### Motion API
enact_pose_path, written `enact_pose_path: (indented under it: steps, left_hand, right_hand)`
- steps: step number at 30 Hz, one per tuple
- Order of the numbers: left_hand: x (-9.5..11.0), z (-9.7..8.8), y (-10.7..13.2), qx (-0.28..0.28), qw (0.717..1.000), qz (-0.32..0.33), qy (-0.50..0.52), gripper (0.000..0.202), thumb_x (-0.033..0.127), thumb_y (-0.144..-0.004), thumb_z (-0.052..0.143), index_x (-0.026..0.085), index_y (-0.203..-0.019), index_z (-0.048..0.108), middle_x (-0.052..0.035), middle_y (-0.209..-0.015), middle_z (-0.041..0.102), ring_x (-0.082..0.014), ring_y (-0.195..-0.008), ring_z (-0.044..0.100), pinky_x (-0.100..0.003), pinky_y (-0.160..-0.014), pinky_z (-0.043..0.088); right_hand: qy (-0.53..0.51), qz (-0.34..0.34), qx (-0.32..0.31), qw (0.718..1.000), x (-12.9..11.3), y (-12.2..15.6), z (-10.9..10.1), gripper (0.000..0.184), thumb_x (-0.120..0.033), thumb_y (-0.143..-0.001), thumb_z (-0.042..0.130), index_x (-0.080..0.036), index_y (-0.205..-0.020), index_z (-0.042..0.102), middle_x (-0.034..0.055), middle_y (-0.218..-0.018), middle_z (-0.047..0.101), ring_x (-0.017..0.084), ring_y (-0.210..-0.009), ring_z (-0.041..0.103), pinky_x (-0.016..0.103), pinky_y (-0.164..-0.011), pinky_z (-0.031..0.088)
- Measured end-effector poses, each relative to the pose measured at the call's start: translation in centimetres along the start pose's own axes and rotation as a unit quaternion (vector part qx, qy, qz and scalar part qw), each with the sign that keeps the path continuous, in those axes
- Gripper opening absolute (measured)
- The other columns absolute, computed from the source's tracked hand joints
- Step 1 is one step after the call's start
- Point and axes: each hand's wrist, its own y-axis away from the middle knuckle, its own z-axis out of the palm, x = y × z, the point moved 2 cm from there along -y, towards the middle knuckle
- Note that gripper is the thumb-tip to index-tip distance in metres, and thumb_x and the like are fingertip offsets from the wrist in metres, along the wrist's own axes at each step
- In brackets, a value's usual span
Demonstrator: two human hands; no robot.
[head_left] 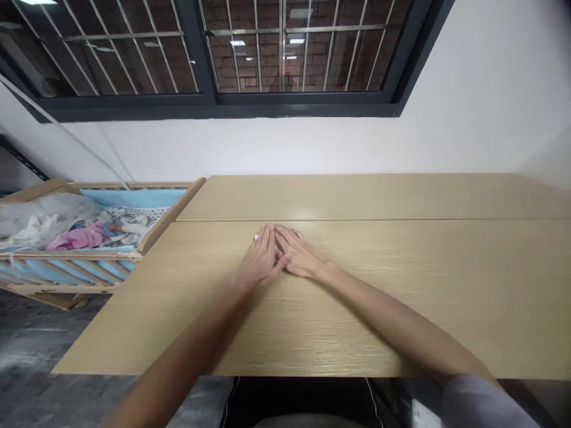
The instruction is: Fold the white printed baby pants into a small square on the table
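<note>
My left hand [261, 258] lies on the wooden tabletop [401, 285] with its fingers stretched forward and its thumb reaching toward the other hand. My right hand [300, 252] rests against it, fingers extended forward and to the left, so that the fingertips of both meet. A small white thing [256, 237] peeks out beside the left fingers. Most of it is hidden under the hands, and its kind cannot be made out.
A wooden crib [172, 217] with blue lining stands to the left, holding a pink cloth [78, 236] and other fabrics. Behind the table rises a white wall [303, 145] under a dark-framed barred window [303, 106]. A seam crosses the tabletop just beyond my hands.
</note>
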Motion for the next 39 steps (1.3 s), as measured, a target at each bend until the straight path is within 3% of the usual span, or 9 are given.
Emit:
enact_pose_path:
  steps: [3,7,14,18,22,27,32,36,39]
  left_hand:
    - [0.0,1.8,1.1,-0.04,0.999,0.012,0.01,0.089,0.065,-0.1,0.026,-0.004,-0.156,0.02,-0.0304,-0.162,0.025,-0.0352,-0.155,0.019,-0.052,-0.122,0.026]
    - [-0.8,2.5,2.0,-0.025,1.0,0.008,-0.01,0.089,0.067,-0.098,0.031,0.0,-0.156,0.023,-0.0297,-0.161,0.028,-0.0354,-0.154,0.023,-0.054,-0.123,0.025]
    - [-1.3,0.8,1.8,-0.036,0.999,0.023,-0.019,0.096,0.072,-0.093,0.041,-0.002,-0.153,0.028,-0.0316,-0.161,0.028,-0.0384,-0.153,0.024,-0.053,-0.121,0.026]
    - [-2.3,-0.6,1.4,-0.038,0.998,0.057,0.008,0.08,0.067,-0.088,0.057,0.014,-0.145,0.045,-0.0221,-0.155,0.045,-0.0359,-0.145,0.039,-0.052,-0.117,0.03]
    - [-3.1,-0.5,1.2,-0.054,0.997,0.015,0.057,0.074,0.056,-0.086,0.065,0.014,-0.143,0.045,-0.0211,-0.149,0.052,-0.035,-0.137,0.048,-0.052,-0.114,0.033]
    - [-2.7,-0.5,0.7,-0.021,0.996,-0.016,0.086,0.037,0.024,-0.095,0.046,0.015,-0.13,0.057,-0.0178,-0.137,0.062,-0.0298,-0.129,0.056,-0.049,-0.112,0.036]
    - [-2.2,-3.2,0.3,0.025,0.987,-0.067,0.145,0.03,0.033,-0.097,0.044,0.016,-0.109,0.067,-0.0162,-0.117,0.07,-0.0323,-0.113,0.064,-0.051,-0.1,0.047]
    - [-1.2,-5.1,0.7,-0.013,0.931,-0.105,0.349,0.045,0.046,-0.094,0.055,0.015,-0.126,0.051,-0.0093,-0.094,0.076,-0.0242,-0.081,0.074,-0.035,-0.071,0.057]
    - [-0.2,-4.7,1.2,-0.075,0.878,-0.166,0.442,0.069,0.046,-0.086,0.068,0.015,-0.138,0.033,-0.0098,-0.091,0.077,-0.0257,-0.078,0.075,-0.034,-0.067,0.057]
  right_hand:
    - [0.008,-0.017,-0.037,0.999,0.5,0.8,1.1,0.064,-0.046,-0.106,0.029,-0.008,-0.157,0.032,0.0205,-0.161,0.035,0.029,-0.152,0.027,0.05,-0.126,0.018]
    - [0.006,-0.003,-0.044,0.999,2.1,2.3,1.3,0.067,-0.052,-0.106,0.027,-0.011,-0.158,0.03,0.0185,-0.161,0.035,0.03,-0.153,0.027,0.051,-0.126,0.02]
    - [-0.02,0.052,-0.077,0.995,3.6,4.6,-1.0,0.074,-0.057,-0.105,0.024,-0.009,-0.162,0.019,0.0205,-0.165,0.023,0.031,-0.155,0.021,0.053,-0.125,0.023]
    - [-0.032,0.008,-0.066,0.997,3.6,4.6,-2.6,0.072,-0.056,-0.101,0.042,-0.02,-0.161,0.025,0.0159,-0.168,0.021,0.034,-0.154,0.022,0.058,-0.122,0.024]
    - [-0.091,0.0,-0.08,0.993,4.2,4.1,-1.9,0.076,-0.05,-0.095,0.057,-0.021,-0.159,0.028,0.0165,-0.163,0.032,0.034,-0.151,0.029,0.056,-0.12,0.027]
    - [-0.139,0.024,0.003,0.99,5.0,2.3,0.0,0.041,-0.029,-0.094,0.053,-0.018,-0.134,0.053,0.0163,-0.14,0.056,0.029,-0.133,0.049,0.05,-0.112,0.037]
    - [-0.288,0.092,0.05,0.952,4.7,-0.3,-2.1,0.024,-0.036,-0.094,0.055,-0.021,-0.112,0.053,0.0076,-0.108,0.065,0.024,-0.1,0.062,0.042,-0.09,0.05]
    - [-0.42,0.127,0.091,0.894,4.1,-1.9,-5.0,0.047,-0.046,-0.09,0.063,-0.023,-0.125,0.041,0.0006,-0.09,0.06,0.018,-0.076,0.061,0.03,-0.065,0.049]
    - [-0.389,0.151,0.05,0.908,4.2,-2.6,-5.1,0.056,-0.049,-0.084,0.071,-0.024,-0.126,0.044,-0.0003,-0.089,0.059,0.016,-0.07,0.057,0.027,-0.058,0.045]
